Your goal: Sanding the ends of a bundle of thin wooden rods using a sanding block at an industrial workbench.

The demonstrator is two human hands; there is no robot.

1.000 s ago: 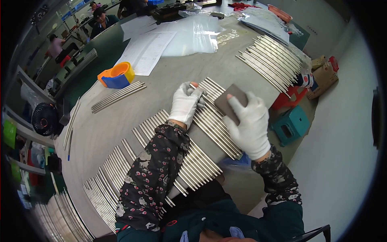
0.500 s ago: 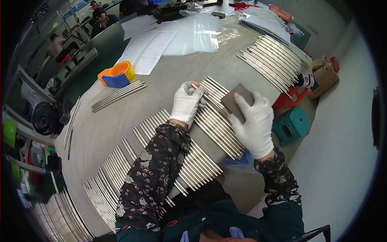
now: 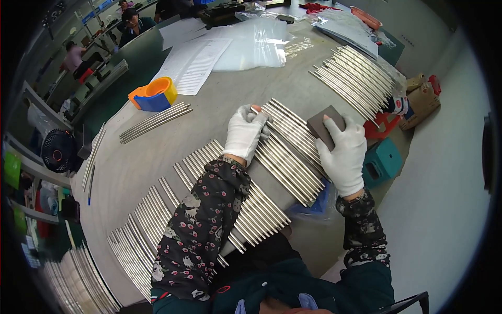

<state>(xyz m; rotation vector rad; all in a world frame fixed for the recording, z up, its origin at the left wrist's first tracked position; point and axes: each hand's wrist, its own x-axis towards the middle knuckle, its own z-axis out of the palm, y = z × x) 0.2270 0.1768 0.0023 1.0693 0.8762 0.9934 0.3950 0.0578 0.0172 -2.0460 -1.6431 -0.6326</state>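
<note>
My right hand, in a white glove with bare fingertips showing, grips a flat grey-brown block that looks like a sanding sponge. The block is at the far right side of a row of shiny metal rods; whether it touches them I cannot tell. At the upper left ends of this row is my left hand, also gloved, with its fingers closed on a rod end. Below my left forearm lies another row of rods, partly hidden by the patterned sleeve.
More rods lie at the far right and a small bunch at left. A tape dispenser, paper sheets and plastic bags are beyond. A teal stool stands off the table's right edge. People sit in the background.
My right hand has moved right with the block, away from my left hand, uncovering more of the rods. My left hand has stayed nearly in place.
</note>
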